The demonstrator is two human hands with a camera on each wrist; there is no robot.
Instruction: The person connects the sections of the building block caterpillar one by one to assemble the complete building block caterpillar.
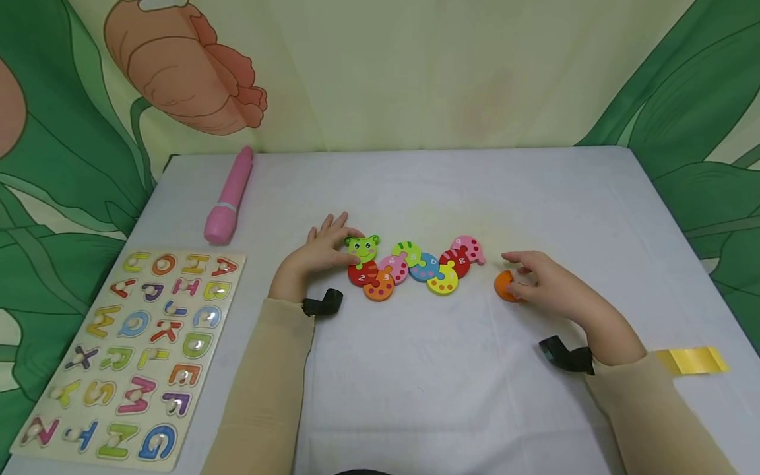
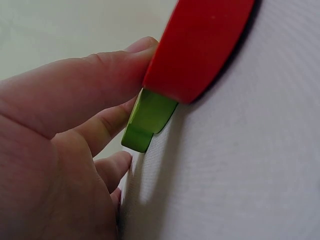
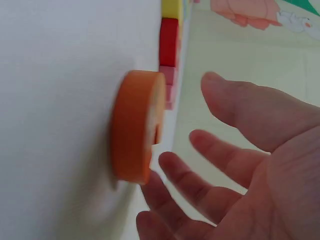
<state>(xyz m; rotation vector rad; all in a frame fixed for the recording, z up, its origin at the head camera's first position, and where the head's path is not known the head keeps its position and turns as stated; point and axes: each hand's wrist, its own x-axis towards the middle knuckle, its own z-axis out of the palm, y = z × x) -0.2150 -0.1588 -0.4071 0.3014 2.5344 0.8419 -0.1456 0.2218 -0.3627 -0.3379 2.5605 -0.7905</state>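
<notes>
A caterpillar puzzle point(image 1: 410, 265) of joined, numbered pieces lies in a wavy row on the table. At its left end is the green smiling head point(image 1: 362, 248), joined to a red piece point(image 2: 200, 50). My left hand point(image 1: 320, 251) pinches the head between thumb and index finger, the other fingers spread beyond it. Apart from the row, to its right, an orange round piece point(image 3: 132, 127) lies on the cloth. Over this piece my right hand point(image 1: 543, 284) hovers with loosely spread fingers; the right wrist view shows a gap between thumb and piece.
A pegged alphabet board point(image 1: 127, 356) lies at the left, with a pink microphone-shaped toy point(image 1: 228, 198) beyond it. Near the right sleeve is a yellow strip point(image 1: 695, 361). The white-covered table point(image 1: 445, 396) meets a printed curtain point(image 1: 427, 72) at the back.
</notes>
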